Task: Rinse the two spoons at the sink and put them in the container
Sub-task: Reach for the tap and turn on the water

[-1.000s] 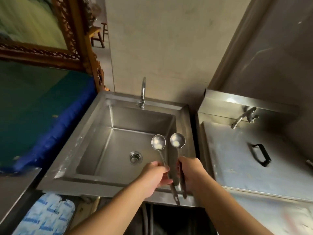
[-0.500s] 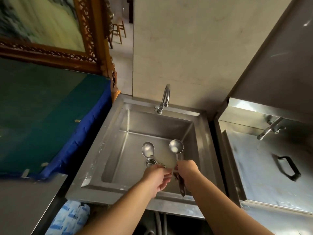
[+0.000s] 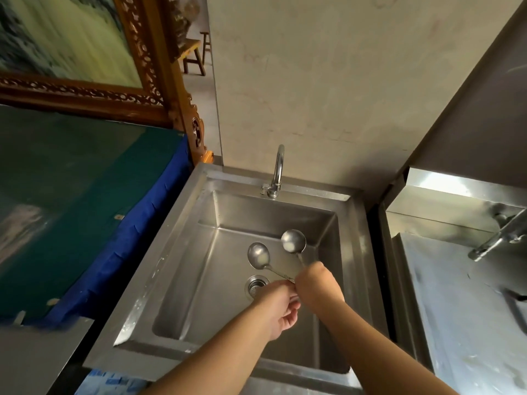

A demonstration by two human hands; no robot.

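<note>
Two steel spoons are held over the steel sink (image 3: 182, 252), bowls up and whitish inside. My left hand (image 3: 281, 305) grips the handle of the left spoon (image 3: 258, 255), whose bowl hangs above the drain (image 3: 255, 285). My right hand (image 3: 318, 285) is closed on the handle of the right spoon (image 3: 293, 240), a little farther back. The two handles cross between my hands. The tap (image 3: 278, 169) stands at the sink's back rim, and no water runs from it. No container for the spoons is in view.
A blue-edged green surface (image 3: 85, 201) lies left of the sink, below a carved wooden frame (image 3: 159, 81). On the right is a second steel unit (image 3: 462, 295) with its own tap (image 3: 499, 238). A plain wall rises behind the sink.
Both hands moved deeper over the basin, toward the tap side. The left spoon tilted leftward so the handles now cross. The view shifted left and closer to the sink.
</note>
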